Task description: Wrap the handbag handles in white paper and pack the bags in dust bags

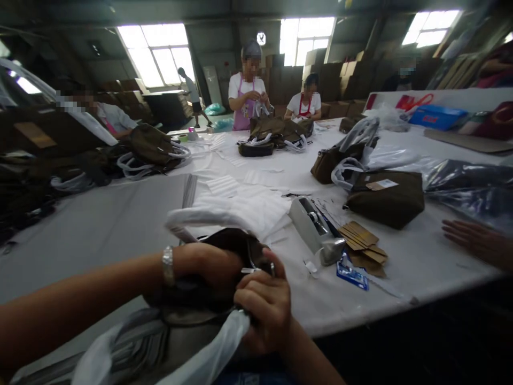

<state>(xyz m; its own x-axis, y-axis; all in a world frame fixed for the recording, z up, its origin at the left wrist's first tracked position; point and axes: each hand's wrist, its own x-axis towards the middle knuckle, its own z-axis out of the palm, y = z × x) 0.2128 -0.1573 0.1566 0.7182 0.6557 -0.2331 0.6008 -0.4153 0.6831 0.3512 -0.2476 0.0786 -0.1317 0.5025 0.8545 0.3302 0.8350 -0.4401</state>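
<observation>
An olive-brown handbag (196, 339) with white-wrapped handles lies at the table's near edge, its zipped top gaping open. My left hand (216, 267) reaches into the bag's mouth, and its fingers are hidden inside. At the right end of the opening, my right hand (264, 305) is closed around the bag's rim beside the zipper. One wrapped handle (216, 347) hangs just below that hand, and the other stands up behind the opening.
Right of the bag are a grey tape dispenser (312, 227), brown paper tags (363, 243) and a blue packet (352, 274). Another person's hand (473, 240) rests at the right. More brown bags (387, 198) and white foam sheets (240, 208) lie beyond; several people work around the table.
</observation>
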